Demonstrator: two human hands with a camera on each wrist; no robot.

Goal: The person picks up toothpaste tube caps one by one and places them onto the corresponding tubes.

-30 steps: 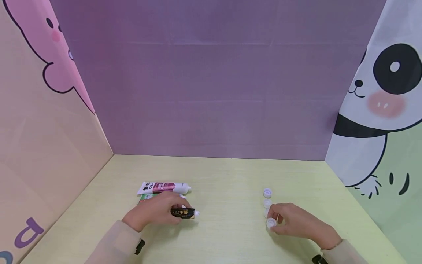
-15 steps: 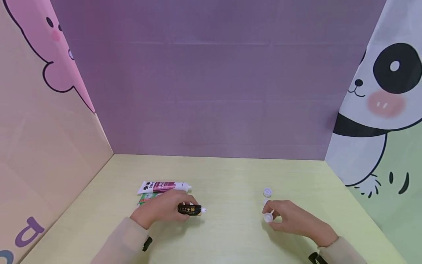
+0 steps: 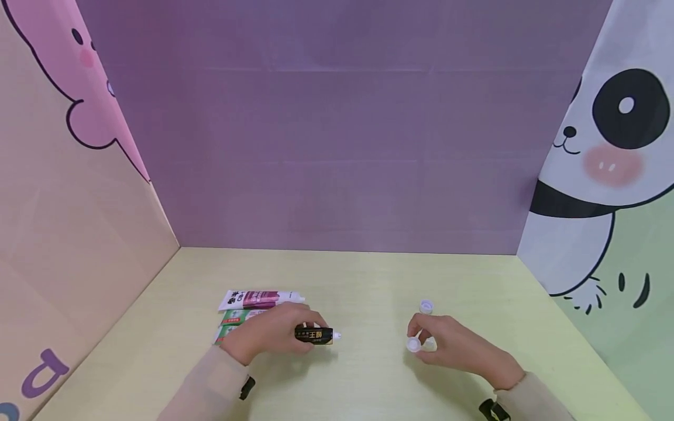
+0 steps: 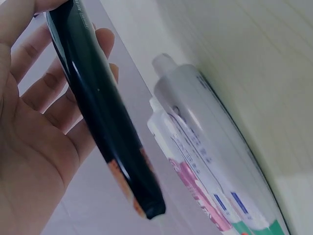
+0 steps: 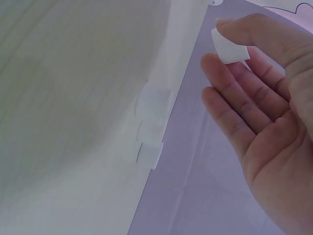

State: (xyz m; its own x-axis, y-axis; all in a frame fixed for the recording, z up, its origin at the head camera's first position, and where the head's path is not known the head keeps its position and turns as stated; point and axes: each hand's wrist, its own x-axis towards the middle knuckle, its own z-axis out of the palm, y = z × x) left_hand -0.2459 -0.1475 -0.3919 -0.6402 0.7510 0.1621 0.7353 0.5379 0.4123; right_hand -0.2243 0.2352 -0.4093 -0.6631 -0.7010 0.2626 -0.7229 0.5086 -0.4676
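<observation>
Item 1: black tube [image 3: 314, 335]. Held in my left hand [image 3: 268, 336], fingers wrapped round its body, uncapped white nozzle pointing toward the middle of the desk [image 3: 368, 275]. It sits low over the desk, left of centre, nearer the front edge than the back. The left wrist view shows the tube [image 4: 105, 122] lying across my curled fingers, crimped end toward the wrist.

Item 2: white cap [image 3: 413, 345]. Pinched between thumb and fingertip of my right hand [image 3: 453, 348], right of centre, level with the tube's nozzle and well apart from it. The right wrist view shows the cap [image 5: 229, 48] caught at the fingertips, the other fingers loose.

Item 3: spare white caps. One [image 3: 426, 306] stands on the desk just behind my right hand; the right wrist view shows three in a row [image 5: 152, 128].

Item 4: two more tubes, a white-and-pink one [image 3: 260, 299] and a green-and-white one [image 3: 231, 321], lying side by side toward the left edge, behind my left hand.

Risks, as I judge them: the pinch on the cap is light and could let it drop and roll. Squeezing the open tube too hard could push paste out. The caps look alike, so this one may not fit the thread.
</observation>
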